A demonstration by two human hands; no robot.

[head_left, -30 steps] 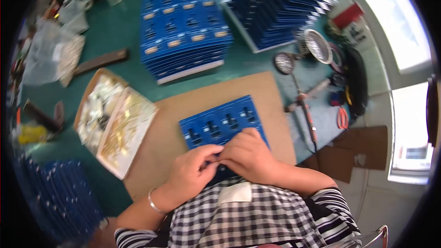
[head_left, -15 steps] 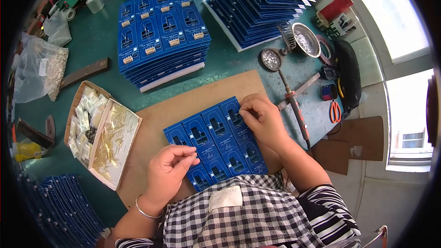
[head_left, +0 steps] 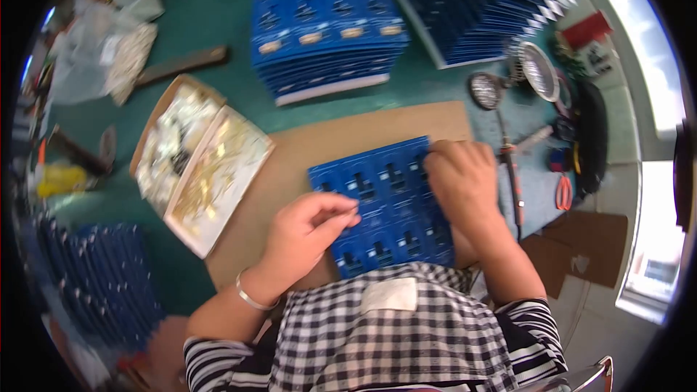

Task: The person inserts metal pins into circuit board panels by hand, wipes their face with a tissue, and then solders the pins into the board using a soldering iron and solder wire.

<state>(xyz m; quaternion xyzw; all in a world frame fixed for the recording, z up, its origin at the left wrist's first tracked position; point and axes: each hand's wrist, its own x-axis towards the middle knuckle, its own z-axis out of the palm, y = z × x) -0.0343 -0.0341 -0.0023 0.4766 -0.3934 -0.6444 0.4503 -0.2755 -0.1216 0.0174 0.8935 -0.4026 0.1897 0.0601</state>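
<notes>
A blue circuit board panel point(head_left: 392, 207) with repeated dark cut-outs lies on a brown board point(head_left: 319, 131) in front of the checked apron. Over the panel's left side, my left hand point(head_left: 305, 236) is closed, thumb and index finger pinched together; whatever sits between the tips is too small to make out. My right hand point(head_left: 465, 181) rests at the panel's upper right corner with curled fingers. Its fingertips are turned down and partly hidden, so anything in them cannot be made out. Left of the panel stands a divided cardboard box point(head_left: 236, 174) holding thin gold-coloured pins point(head_left: 210, 181) and small plastic bags point(head_left: 174, 138).
Stacked blue panels point(head_left: 327, 36) stand at the back, with another tall stack point(head_left: 486, 7) beside them. To the right lie a soldering iron point(head_left: 512, 181), a round tin point(head_left: 485, 91) and orange-handled scissors point(head_left: 563, 192). More blue panels point(head_left: 102, 276) stand at the lower left.
The camera view has swung, so the whole scene sits further right and is blurred. My right hand has turned more palm-down at the panel's corner. My left hand keeps its pinch.
</notes>
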